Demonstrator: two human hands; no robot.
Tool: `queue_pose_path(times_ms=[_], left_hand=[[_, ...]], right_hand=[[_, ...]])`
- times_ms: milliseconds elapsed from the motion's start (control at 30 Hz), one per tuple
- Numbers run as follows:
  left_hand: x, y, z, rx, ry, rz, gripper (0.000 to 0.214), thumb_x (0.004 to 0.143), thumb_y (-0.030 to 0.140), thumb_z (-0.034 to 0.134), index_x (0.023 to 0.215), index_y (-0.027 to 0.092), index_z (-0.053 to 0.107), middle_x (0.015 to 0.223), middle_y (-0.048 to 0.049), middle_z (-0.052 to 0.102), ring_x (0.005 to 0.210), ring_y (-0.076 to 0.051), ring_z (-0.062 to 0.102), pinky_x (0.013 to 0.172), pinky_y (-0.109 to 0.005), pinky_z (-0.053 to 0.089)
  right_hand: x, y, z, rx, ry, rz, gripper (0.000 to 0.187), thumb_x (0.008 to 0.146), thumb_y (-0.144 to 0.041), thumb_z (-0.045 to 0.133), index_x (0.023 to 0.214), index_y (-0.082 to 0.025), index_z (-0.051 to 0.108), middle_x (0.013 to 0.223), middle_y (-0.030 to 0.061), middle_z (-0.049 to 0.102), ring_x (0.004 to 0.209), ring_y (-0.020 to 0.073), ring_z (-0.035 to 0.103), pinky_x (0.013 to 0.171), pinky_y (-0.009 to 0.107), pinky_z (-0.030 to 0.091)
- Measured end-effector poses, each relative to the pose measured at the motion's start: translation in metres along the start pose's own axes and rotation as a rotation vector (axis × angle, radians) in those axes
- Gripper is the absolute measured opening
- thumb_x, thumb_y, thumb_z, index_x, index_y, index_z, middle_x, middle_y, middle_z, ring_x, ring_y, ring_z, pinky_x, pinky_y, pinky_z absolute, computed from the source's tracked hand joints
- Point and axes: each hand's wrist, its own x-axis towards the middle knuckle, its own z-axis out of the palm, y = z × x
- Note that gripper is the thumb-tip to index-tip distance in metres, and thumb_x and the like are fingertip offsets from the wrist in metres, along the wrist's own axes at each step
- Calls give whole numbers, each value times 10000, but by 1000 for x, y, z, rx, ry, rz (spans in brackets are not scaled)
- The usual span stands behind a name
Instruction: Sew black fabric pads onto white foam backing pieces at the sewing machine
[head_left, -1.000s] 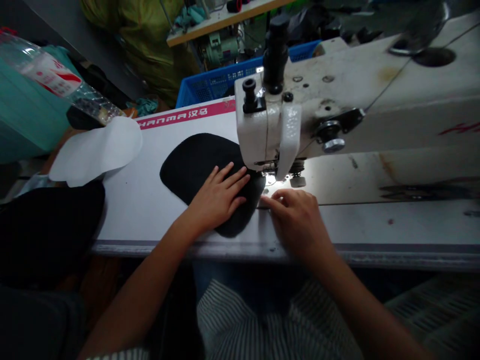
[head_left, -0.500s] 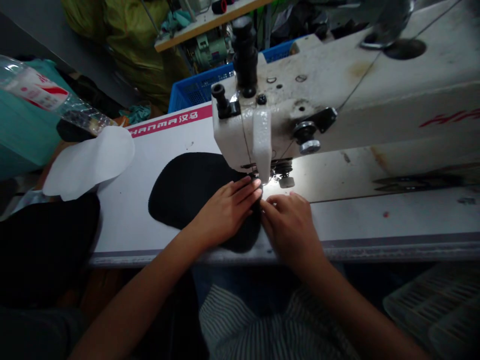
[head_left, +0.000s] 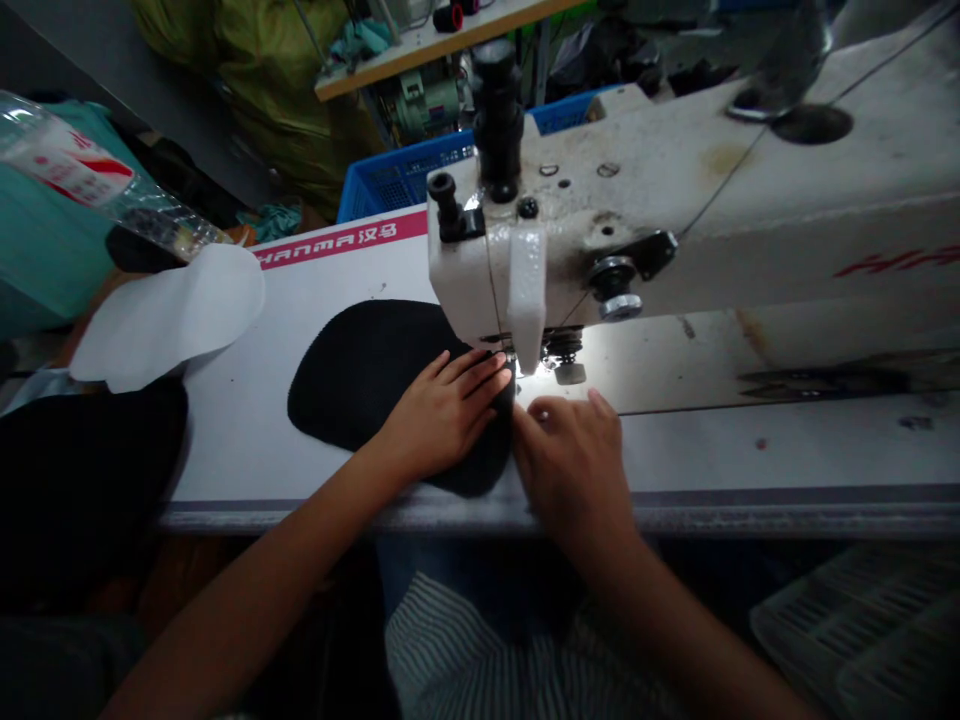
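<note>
A black, rounded fabric piece [head_left: 360, 370] lies on the sewing machine's bed, its right edge by the lit presser foot and needle of the white sewing machine [head_left: 675, 190]. My left hand [head_left: 446, 410] rests flat on top of the fabric, fingers stretched toward the needle. At the fabric's right edge, just in front of the needle, is my right hand [head_left: 574, 460]. Its fingers are curled, with thumb and forefinger closed on that edge. The exact pinch point is partly hidden by the fingers.
White shaped pieces [head_left: 172, 315] and a larger black piece [head_left: 82, 480] lie at the left, near a plastic bottle [head_left: 82, 170]. Scissors [head_left: 840, 375] lie under the machine arm. Behind the table stands a blue crate [head_left: 397, 175].
The black fabric and both hands have shifted slightly left relative to the machine. The left hand stays flat on the fabric, the right at its edge. The camera view has tilted a little.
</note>
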Motion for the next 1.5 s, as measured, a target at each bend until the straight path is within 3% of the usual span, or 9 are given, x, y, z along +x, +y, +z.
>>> queue_pose_path(times_ms=[167, 300, 500, 833, 1000, 1200, 1500], left_hand=[[13, 2, 7, 16, 93, -115, 413, 1021, 282, 556, 1384, 89, 597, 1390, -193, 650, 1377, -339, 544, 1168, -550, 434], [10, -1, 6, -41, 122, -112, 398, 1026, 269, 554, 1390, 110, 590, 1401, -184, 644, 1390, -328, 541, 1175, -560, 432], [-9, -5, 1, -151, -54, 101, 494, 1068, 343, 502, 1535, 191, 454, 1610, -109, 479, 1542, -266, 361, 1267, -551, 303], [-15, -9, 11, -111, -48, 10, 495, 1099, 328, 401, 1582, 219, 395, 1657, -80, 411, 1586, -244, 264, 1288, -563, 226], [-16, -6, 8, -66, -61, 30, 507, 1083, 386, 448, 1558, 208, 433, 1666, -86, 393, 1589, -287, 247, 1278, -602, 223], [-12, -5, 8, -77, -21, 37, 504, 1061, 423, 498, 1512, 199, 490, 1640, -110, 434, 1559, -308, 316, 1262, -601, 262], [13, -7, 12, -79, 125, -122, 437, 1031, 361, 566, 1404, 135, 563, 1400, -168, 637, 1406, -341, 503, 1197, -603, 362]], right_hand=[[14, 9, 1, 9, 9, 24, 208, 990, -233, 562, 1145, -254, 699, 951, 64, 651, 874, 247, 498, 1105, 551, 323], [2, 10, 0, 79, 28, -12, 184, 994, -237, 565, 1115, -262, 702, 1012, 63, 667, 888, 234, 515, 1113, 552, 321], [-15, 1, 2, 119, 36, -17, 164, 987, -277, 608, 1106, -245, 717, 1058, 70, 677, 958, 248, 533, 1137, 521, 317], [-23, -6, 5, 115, 106, 19, 166, 970, -244, 645, 1117, -224, 720, 1010, 50, 681, 937, 248, 548, 1136, 518, 339], [-27, -7, 4, 89, 91, 8, 200, 954, -235, 672, 1149, -229, 716, 1045, 52, 681, 952, 251, 552, 1137, 516, 335], [-21, -6, 2, 19, 49, -21, 205, 943, -232, 681, 1144, -229, 722, 1075, 60, 677, 946, 254, 538, 1159, 530, 306], [15, 8, 4, -2, -24, 29, 216, 996, -289, 597, 1168, -263, 724, 1012, 56, 660, 928, 252, 527, 1147, 547, 309]])
